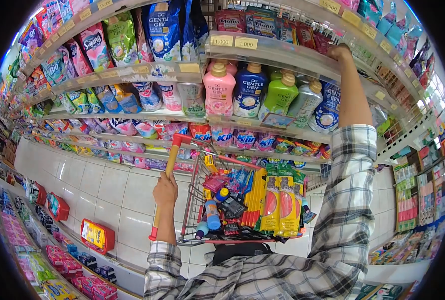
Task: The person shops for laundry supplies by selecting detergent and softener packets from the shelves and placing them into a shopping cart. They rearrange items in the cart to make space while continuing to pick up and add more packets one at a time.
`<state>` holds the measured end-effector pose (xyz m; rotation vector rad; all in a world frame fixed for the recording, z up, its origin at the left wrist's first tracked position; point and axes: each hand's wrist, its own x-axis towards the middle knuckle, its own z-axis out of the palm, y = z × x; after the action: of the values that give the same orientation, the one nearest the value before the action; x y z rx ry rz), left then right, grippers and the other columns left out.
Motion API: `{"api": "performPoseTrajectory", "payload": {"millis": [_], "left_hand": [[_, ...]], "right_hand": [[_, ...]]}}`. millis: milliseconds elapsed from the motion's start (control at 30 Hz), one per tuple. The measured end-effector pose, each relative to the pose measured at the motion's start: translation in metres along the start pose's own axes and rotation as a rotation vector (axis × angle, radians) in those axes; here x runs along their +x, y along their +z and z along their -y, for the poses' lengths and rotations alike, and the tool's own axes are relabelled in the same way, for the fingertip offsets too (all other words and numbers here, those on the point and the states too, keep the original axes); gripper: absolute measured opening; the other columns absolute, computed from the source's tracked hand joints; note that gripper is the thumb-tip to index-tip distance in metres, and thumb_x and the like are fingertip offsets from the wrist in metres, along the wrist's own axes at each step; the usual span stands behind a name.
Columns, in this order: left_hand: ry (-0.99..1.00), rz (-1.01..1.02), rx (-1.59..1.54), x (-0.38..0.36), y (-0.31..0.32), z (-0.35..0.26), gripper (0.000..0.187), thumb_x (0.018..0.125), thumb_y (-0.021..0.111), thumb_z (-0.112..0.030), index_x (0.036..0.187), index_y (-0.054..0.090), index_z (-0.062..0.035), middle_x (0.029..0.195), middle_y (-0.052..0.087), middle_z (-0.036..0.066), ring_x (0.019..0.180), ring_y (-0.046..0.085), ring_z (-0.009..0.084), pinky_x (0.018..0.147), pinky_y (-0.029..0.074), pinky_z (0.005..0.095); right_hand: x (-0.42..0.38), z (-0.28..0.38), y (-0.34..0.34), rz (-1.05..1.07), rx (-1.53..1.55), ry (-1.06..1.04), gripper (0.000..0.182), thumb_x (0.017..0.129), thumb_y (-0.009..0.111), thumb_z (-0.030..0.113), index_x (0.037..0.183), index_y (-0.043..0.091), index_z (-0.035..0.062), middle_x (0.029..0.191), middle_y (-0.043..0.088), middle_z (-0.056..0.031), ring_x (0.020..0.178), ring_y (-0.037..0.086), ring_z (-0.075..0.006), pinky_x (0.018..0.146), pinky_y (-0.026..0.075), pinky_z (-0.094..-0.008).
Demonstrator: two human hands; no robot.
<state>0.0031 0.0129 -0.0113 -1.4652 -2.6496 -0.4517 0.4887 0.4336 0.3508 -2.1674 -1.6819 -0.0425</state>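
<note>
My left hand [165, 190] is wrapped round the yellow handle [172, 161] of a shopping cart, which has red end pieces. The cart basket [191, 207] holds yellow packs, a blue bottle, dark sachets and other small packets. My right hand [339, 51] reaches up to the upper shelf at the right, beside red sachets [323, 43]; its fingers are small and partly hidden, so what they hold, if anything, cannot be made out. Below that shelf stands a row of bottles, among them a pink bottle [219, 90], a navy bottle [250, 92] and a green bottle [278, 97].
Detergent pouches fill the shelves at the left, with price tags along the shelf edge [132, 74]. Red tubs, one with a yellow label [96, 235], stand by the lower left shelf. White floor tiles [107, 182] lie left of the cart. More racks [417, 195] stand at the right.
</note>
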Motion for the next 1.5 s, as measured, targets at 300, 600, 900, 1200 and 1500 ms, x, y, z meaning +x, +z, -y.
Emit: {"api": "performPoseTrajectory", "payload": {"millis": [300, 600, 900, 1200, 1500], "left_hand": [[-0.012, 0.022, -0.052, -0.002, 0.0, 0.003, 0.035, 0.096, 0.041, -0.038, 0.093, 0.049, -0.0046, 0.073, 0.064, 0.019, 0.064, 0.064, 0.0386, 0.056, 0.051, 0.0484], [0.003, 0.045, -0.07, -0.002, 0.007, 0.009, 0.038, 0.096, 0.04, -0.04, 0.096, 0.05, -0.0035, 0.075, 0.065, 0.02, 0.065, 0.065, 0.039, 0.057, 0.052, 0.0476], [-0.001, 0.058, -0.061, -0.001, 0.009, 0.011, 0.042, 0.096, 0.037, -0.042, 0.096, 0.051, -0.0029, 0.076, 0.066, 0.021, 0.069, 0.065, 0.0404, 0.062, 0.051, 0.0502], [0.008, 0.067, -0.07, -0.003, 0.004, 0.008, 0.044, 0.096, 0.036, -0.043, 0.098, 0.051, -0.0025, 0.077, 0.065, 0.022, 0.069, 0.065, 0.041, 0.061, 0.051, 0.051], [0.02, 0.052, -0.065, -0.003, 0.006, 0.009, 0.042, 0.096, 0.036, -0.043, 0.101, 0.05, -0.0035, 0.077, 0.065, 0.021, 0.07, 0.064, 0.0405, 0.061, 0.05, 0.051]], "right_hand": [[-0.073, -0.003, -0.014, -0.607, 0.335, -0.211, 0.032, 0.067, 0.074, 0.019, 0.096, 0.071, 0.0054, 0.094, 0.069, -0.0174, 0.083, 0.067, -0.0276, 0.078, 0.052, -0.0355], [-0.317, 0.009, 0.037, -0.424, 0.738, -0.717, 0.021, 0.075, 0.071, 0.006, 0.095, 0.067, 0.0022, 0.089, 0.067, -0.0135, 0.072, 0.064, -0.0238, 0.064, 0.05, -0.0322], [-0.521, -0.041, 0.201, 0.386, 0.279, -0.455, 0.029, 0.075, 0.069, 0.016, 0.102, 0.064, 0.0082, 0.078, 0.066, -0.0185, 0.075, 0.065, -0.0372, 0.067, 0.05, -0.0476], [-0.579, -0.048, 0.257, 0.407, 0.199, -0.715, 0.019, 0.071, 0.058, 0.012, 0.087, 0.068, 0.0102, 0.076, 0.066, -0.0152, 0.07, 0.065, -0.0344, 0.062, 0.052, -0.0474], [-0.612, -0.047, 0.283, 0.65, 0.043, -0.844, 0.014, 0.067, 0.063, 0.01, 0.078, 0.067, 0.0018, 0.081, 0.067, -0.0176, 0.076, 0.067, -0.0335, 0.065, 0.055, -0.0448]]}}
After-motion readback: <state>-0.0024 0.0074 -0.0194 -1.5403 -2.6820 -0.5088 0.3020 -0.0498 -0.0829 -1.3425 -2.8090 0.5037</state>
